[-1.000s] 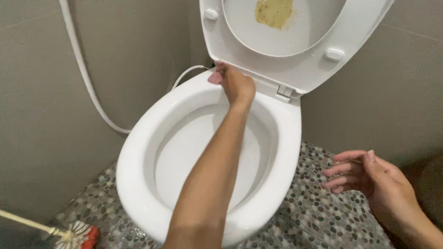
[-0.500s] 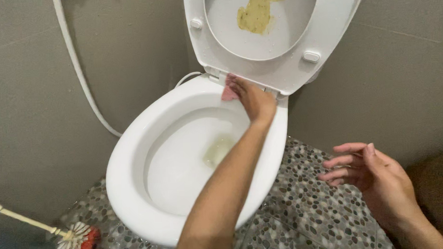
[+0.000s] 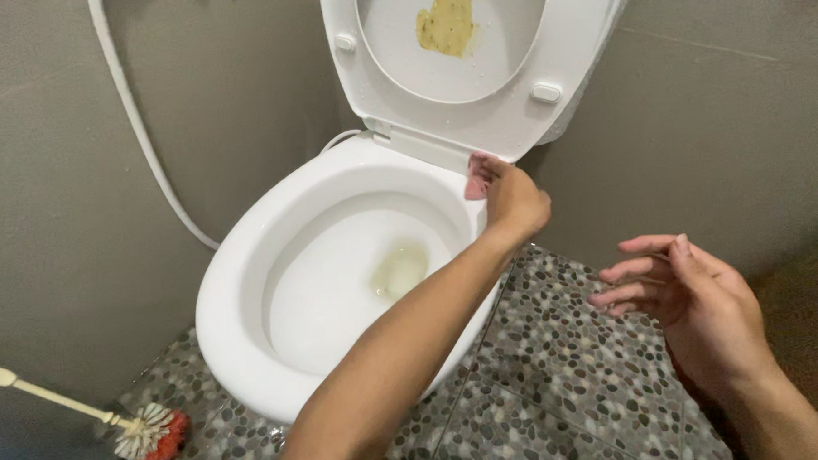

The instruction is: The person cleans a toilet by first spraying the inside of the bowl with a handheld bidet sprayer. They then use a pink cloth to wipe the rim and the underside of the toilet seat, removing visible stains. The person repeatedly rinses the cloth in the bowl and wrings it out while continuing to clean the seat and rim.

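The raised toilet seat [image 3: 478, 119] and lid are cut off by the top edge, so the yellow stain [image 3: 445, 20] on the lid shows only in part; the brush handle [image 3: 43, 394] runs out at 9 o'clock. The left hand [image 3: 515, 202] curls its fingers around a small pink cloth [image 3: 476, 178], mostly hidden by them, pressed on the white toilet bowl rim [image 3: 239, 281] at the bowl's 1 o'clock, near the hinge. The right hand [image 3: 693, 311] hovers open and empty at 3 o'clock above the pebble floor [image 3: 559, 379].
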